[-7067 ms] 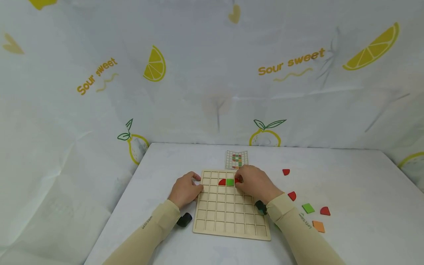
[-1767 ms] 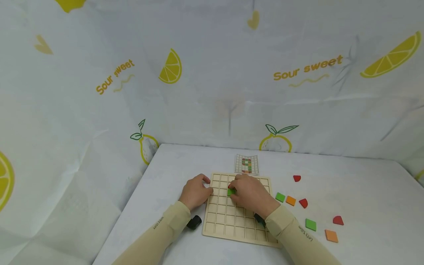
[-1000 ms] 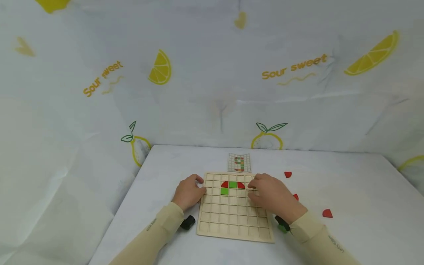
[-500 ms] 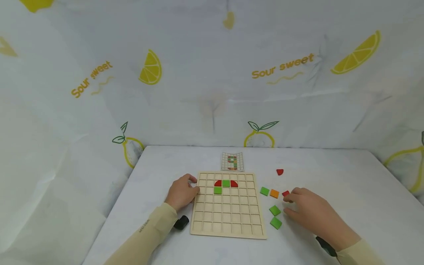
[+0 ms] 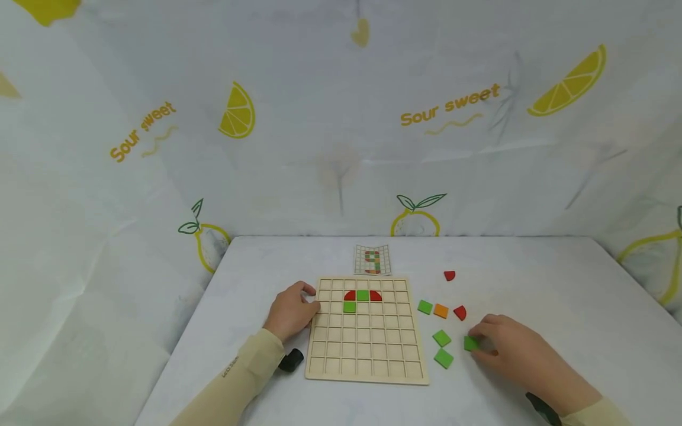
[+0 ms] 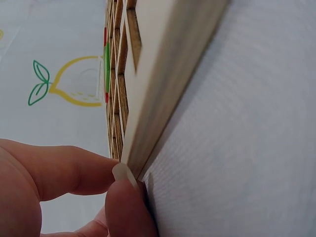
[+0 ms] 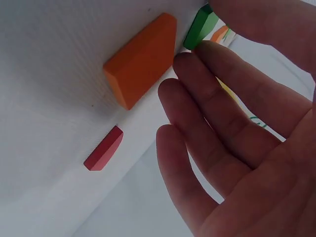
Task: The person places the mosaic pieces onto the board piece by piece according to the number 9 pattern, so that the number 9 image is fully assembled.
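A square wooden grid board (image 5: 367, 349) lies on the table. My left hand (image 5: 290, 310) is at its left side; in the left wrist view the thumb (image 6: 129, 207) and forefinger pinch the board's edge. Set in the board's cells are a green square tile (image 5: 362, 295) between two red quarter-round tiles (image 5: 350, 295), with another green tile (image 5: 349, 307) one row nearer. Right of the board my right hand (image 5: 514, 352) pinches a green square tile (image 5: 470, 344) between thumb and forefinger, its other fingers (image 7: 185, 98) extended beside an orange square tile (image 7: 140, 61).
Loose tiles lie between board and right hand: several green squares (image 5: 443, 358), an orange square (image 5: 441, 310) and a red quarter-round (image 5: 460, 313). Another red one (image 5: 450, 276) lies farther back. A printed pattern card (image 5: 372, 260) sits behind the board.
A green tile has come into the board's second filled row under my right hand, which then moved right off the board and took hold of another green tile. My left hand stays at the board's edge.
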Tool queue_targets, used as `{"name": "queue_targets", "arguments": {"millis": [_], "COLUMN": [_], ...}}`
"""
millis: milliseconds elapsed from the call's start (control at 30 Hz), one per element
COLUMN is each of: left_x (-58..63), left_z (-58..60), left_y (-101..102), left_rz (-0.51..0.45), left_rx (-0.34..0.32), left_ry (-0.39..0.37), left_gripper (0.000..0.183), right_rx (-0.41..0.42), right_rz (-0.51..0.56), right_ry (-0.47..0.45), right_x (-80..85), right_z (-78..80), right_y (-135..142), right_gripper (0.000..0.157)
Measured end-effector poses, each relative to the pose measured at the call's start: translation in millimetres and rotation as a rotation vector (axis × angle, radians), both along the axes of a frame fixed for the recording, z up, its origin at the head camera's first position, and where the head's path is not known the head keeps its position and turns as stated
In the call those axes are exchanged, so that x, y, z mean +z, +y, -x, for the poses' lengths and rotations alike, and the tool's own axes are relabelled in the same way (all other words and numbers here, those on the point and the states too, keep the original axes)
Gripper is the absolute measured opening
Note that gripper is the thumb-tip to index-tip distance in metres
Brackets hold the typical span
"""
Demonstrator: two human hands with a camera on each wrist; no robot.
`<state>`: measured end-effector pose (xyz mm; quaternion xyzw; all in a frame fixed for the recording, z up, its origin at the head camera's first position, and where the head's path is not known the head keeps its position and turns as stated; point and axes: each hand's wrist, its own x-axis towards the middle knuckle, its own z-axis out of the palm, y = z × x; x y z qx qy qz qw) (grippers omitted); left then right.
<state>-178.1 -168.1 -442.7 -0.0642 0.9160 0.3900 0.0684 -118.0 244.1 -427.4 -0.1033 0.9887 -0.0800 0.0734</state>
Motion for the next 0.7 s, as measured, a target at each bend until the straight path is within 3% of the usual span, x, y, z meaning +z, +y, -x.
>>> {"name": "queue_targets", "arguments": {"millis": [700], "left_x": [1.0], "left_z": [-1.3], "left_y": [1.4], "left_rz": [0.005], "left_rx": [-0.003], "left_ry": [0.019], "left_gripper": [0.029], "right_rx": [0.003], "right_rz": [-0.010], "right_ry": [-0.002], "right_x": [-0.8], "right_z": [8.2], "right_y": [-1.6], "right_gripper": [0.027]}}
